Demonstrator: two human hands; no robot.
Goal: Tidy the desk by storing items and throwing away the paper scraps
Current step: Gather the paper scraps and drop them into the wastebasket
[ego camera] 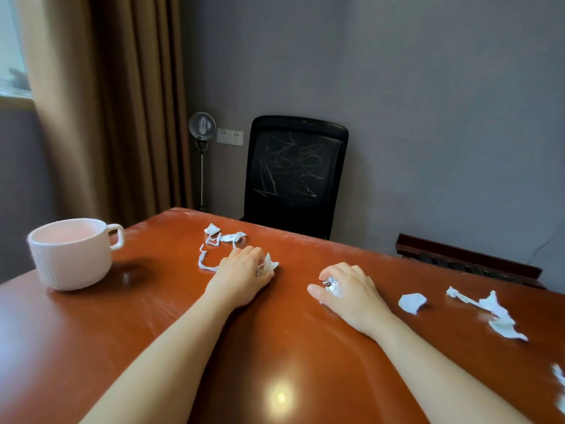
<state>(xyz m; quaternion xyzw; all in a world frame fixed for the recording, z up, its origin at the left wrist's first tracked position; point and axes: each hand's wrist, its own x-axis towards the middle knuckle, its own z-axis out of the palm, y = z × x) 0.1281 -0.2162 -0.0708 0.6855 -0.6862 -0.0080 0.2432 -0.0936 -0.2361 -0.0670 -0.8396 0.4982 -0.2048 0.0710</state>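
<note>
I have both hands down on the bench point(153, 332), each working its own half so neither has to cross over. My left hand point(244, 275) lies knuckles up with its fingers curled over a white scrap point(270, 264), which pokes out past the fingertips. I judge it is bunching that piece against the wood to lift it. A thin torn strip point(204, 262) lies just beside that hand on its left, and a cluster of bits point(224, 235) sits a little farther toward the far edge, within the same reach. My right hand point(351, 293) is closed round a crumpled wad point(331, 286), thumb stretched flat on the bench. Balling the paper that way should let the hand take on more than one piece. To its right, apart from it, lie a folded piece point(412, 302) and a long ragged tear point(495, 316), with more paper point(559, 384) at the right edge of view. The pink cup point(72, 252) stands upright near the left corner, well apart from both hands, and I take it as the thing to store. I see no bin, so I cannot tell where the paper goes. Most of the gathering is left to do.
</note>
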